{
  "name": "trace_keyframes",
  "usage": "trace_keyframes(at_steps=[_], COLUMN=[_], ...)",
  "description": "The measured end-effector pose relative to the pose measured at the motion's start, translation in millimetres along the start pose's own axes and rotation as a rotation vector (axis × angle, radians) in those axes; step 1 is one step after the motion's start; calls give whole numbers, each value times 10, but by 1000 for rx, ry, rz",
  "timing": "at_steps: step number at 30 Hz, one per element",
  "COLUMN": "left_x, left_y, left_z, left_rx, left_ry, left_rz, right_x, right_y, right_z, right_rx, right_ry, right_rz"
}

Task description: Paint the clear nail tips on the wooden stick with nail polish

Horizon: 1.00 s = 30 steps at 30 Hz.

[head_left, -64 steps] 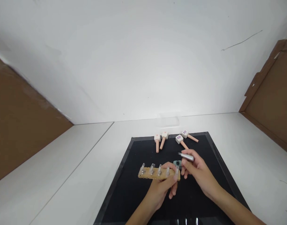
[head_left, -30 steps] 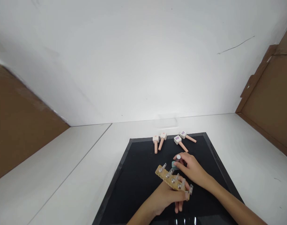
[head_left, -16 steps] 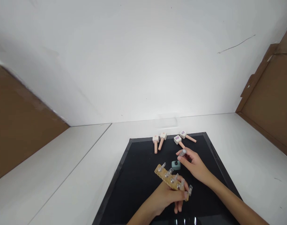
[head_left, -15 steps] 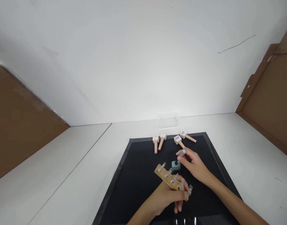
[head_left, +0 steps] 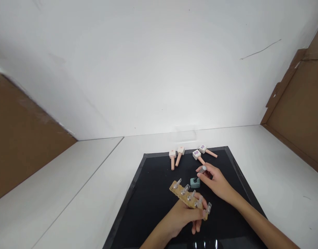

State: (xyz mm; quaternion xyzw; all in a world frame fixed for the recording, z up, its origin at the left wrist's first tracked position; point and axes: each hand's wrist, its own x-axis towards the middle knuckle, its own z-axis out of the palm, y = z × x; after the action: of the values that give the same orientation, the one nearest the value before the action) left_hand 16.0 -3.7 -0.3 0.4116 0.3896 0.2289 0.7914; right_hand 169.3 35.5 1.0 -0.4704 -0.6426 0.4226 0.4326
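a: what is the left hand (head_left: 186, 216) doing?
b: its grip is clamping the near end of a wooden strip (head_left: 188, 197), with the fingers curling around it. it is holding the strip lifted above the black mat (head_left: 151, 197). the strip is slanting away toward the far left, and clear nail tips (head_left: 185, 188) are standing up in a row along it.
a: and the right hand (head_left: 216, 181)?
b: its grip is pinching a silver cap (head_left: 202, 169) between thumb and fingertips. the cap is sticking out past the fingertips, up and to the left.
a: where is the teal bottle (head_left: 195, 183) sitting?
b: it is standing on the mat just below the cap, between the cap and the strip's far end. its dark neck is showing uncovered. whether a brush is hanging from the cap is too small to tell.
a: what else is lying there?
b: four pink-handled bottles (head_left: 173, 157) are lying along the mat's far edge, well apart from both hands. the mat is lying on a white surface (head_left: 83, 193).
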Motion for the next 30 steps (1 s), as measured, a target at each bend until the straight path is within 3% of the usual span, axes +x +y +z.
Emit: trace_keyframes(at_steps=[20,30], left_x=[-41,-69], left_y=[57,74], left_z=[-34,-49], left_rx=[-140,-148], left_ry=[61,13], left_rz=[90,131], right_x=[-61,-198], right_y=[-206,-337], right_z=[-176,-244], right_rx=[201,342], right_ry=[117,8], right_rz=[67,20])
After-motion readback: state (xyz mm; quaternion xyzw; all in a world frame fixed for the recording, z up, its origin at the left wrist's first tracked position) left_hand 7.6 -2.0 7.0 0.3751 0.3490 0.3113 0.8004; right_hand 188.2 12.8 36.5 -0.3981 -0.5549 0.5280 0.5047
